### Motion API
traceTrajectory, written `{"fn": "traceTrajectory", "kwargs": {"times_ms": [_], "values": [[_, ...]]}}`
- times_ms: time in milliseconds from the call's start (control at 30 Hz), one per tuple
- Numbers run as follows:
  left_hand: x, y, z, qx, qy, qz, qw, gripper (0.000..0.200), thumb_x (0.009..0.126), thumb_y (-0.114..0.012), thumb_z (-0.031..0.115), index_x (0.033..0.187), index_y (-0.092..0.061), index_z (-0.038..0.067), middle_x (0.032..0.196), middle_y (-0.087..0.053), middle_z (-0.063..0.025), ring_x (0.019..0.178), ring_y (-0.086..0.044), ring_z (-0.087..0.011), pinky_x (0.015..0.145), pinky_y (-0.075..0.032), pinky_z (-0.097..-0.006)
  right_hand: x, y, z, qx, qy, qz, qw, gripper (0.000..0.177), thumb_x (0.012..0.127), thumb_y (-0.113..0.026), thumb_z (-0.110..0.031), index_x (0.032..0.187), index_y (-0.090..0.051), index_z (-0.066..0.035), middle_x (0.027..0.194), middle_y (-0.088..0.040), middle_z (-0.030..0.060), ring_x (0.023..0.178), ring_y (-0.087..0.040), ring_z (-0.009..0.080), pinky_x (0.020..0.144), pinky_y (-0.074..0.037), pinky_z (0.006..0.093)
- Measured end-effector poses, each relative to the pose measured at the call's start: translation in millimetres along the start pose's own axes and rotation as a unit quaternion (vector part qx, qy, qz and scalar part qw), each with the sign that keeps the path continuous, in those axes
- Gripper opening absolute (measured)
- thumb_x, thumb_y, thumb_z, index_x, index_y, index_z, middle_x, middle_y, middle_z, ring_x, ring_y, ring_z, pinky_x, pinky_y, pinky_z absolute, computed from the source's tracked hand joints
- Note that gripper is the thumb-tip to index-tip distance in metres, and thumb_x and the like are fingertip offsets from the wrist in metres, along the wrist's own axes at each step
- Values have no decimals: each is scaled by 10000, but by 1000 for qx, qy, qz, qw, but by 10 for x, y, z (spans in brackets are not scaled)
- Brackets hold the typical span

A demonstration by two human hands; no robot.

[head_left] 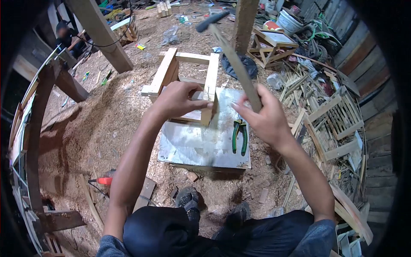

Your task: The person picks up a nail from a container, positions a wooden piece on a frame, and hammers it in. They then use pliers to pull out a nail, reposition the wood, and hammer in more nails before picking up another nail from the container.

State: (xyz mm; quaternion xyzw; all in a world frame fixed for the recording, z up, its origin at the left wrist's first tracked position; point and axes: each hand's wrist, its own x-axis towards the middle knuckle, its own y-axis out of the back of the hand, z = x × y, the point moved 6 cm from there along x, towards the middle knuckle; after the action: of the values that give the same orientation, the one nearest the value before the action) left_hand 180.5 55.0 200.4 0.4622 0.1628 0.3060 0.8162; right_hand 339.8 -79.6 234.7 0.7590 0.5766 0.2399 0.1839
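My right hand is wrapped round the wooden handle of a hammer. The hammer is raised, its dark head up and away from me. A pale wooden frame of joined bars stands on a low whitish work block. My left hand grips the near right part of this frame, thumb on the outer bar; some of its fingers are hidden behind the wood. Green-handled pliers lie on the block's right side, below my right hand, with their jaws partly hidden.
Sawdust and shavings cover the floor. Scrap wood and slatted pieces pile up on the right, near a small wooden stool and a white bucket. Posts rise ahead. A red tool lies lower left. Another person sits far left.
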Motion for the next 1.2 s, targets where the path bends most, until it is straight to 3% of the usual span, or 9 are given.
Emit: {"fn": "traceTrajectory", "kwargs": {"times_ms": [167,267,500,600,700,933,1033,1133,1200], "values": [[-1,-12,-54,-23,39,39,998,542,664,-829,434,980,-681,20,727,-660,-86,649,-611,-171,597,-471,-337,399,-286,-146,-3,113,52,992,233,811,-702,-179,912,-572,-13,763,-654,125,664,-639,207,624,-501,348],[-12,30,-49,-2,70,40,997,587,626,-802,532,966,-712,62,752,-677,-128,725,-666,-286,655,-497,-379,540,-428,-30,23,119,57,991,217,813,-685,-169,900,-572,-5,727,-647,132,635,-642,217,604,-502,356],[-11,28,-81,3,66,104,992,579,605,-820,509,950,-700,59,748,-679,-127,707,-666,-287,657,-497,-381,618,-407,110,9,101,76,992,263,827,-652,-194,974,-589,15,720,-644,138,620,-633,213,595,-485,369],[-20,-13,-139,-56,69,101,991,628,616,-817,501,1028,-659,54,782,-688,-126,763,-669,-296,709,-481,-397,496,-313,145,10,129,88,988,280,840,-628,-213,998,-594,16,691,-620,123,585,-594,196,586,-463,368],[-4,-18,-131,-40,5,161,986,620,679,-827,403,1161,-589,95,877,-699,-130,742,-667,-245,652,-498,-334,274,-259,367,-5,54,21,998,272,889,-569,-238,1001,-593,8,662,-567,85,550,-513,143,539,-411,331],[-13,-26,-9,-4,-42,127,991,576,742,-745,469,1214,-588,178,1066,-682,-70,945,-638,-275,912,-393,-396,-285,273,155,-42,44,4,998,303,935,-529,-175,1148,-580,35,650,-562,84,545,-506,145,538,-419,334],[-17,-40,-42,-11,-33,143,989,529,724,-766,455,1153,-635,175,1066,-683,-77,963,-630,-269,892,-411,-396,-381,427,-55,-145,164,53,974,364,915,-563,-110,1235,-533,60,766,-628,180,606,-589,224,592,-464,333],[-32,-40,-46,-11,-17,133,991,547,717,-772,459,1156,-625,168,1065,-684,-73,962,-631,-266,876,-417,-395,-439,454,-216,-195,98,-68,973,365,911,-559,-91,1235,-524,74,824,-642,236,685,-650,287,630,-487,344],[-43,7,0,-6,1,122,993,553,719,-771,461,1162,-617,166,1054,-687,-73,953,-635,-265,866,-419,-394,-472,445,-297,-181,123,-26,975,363,908,-559,-82,1231,-523,79,822,-639,238,690,-650,299,640,-491,359]]}}
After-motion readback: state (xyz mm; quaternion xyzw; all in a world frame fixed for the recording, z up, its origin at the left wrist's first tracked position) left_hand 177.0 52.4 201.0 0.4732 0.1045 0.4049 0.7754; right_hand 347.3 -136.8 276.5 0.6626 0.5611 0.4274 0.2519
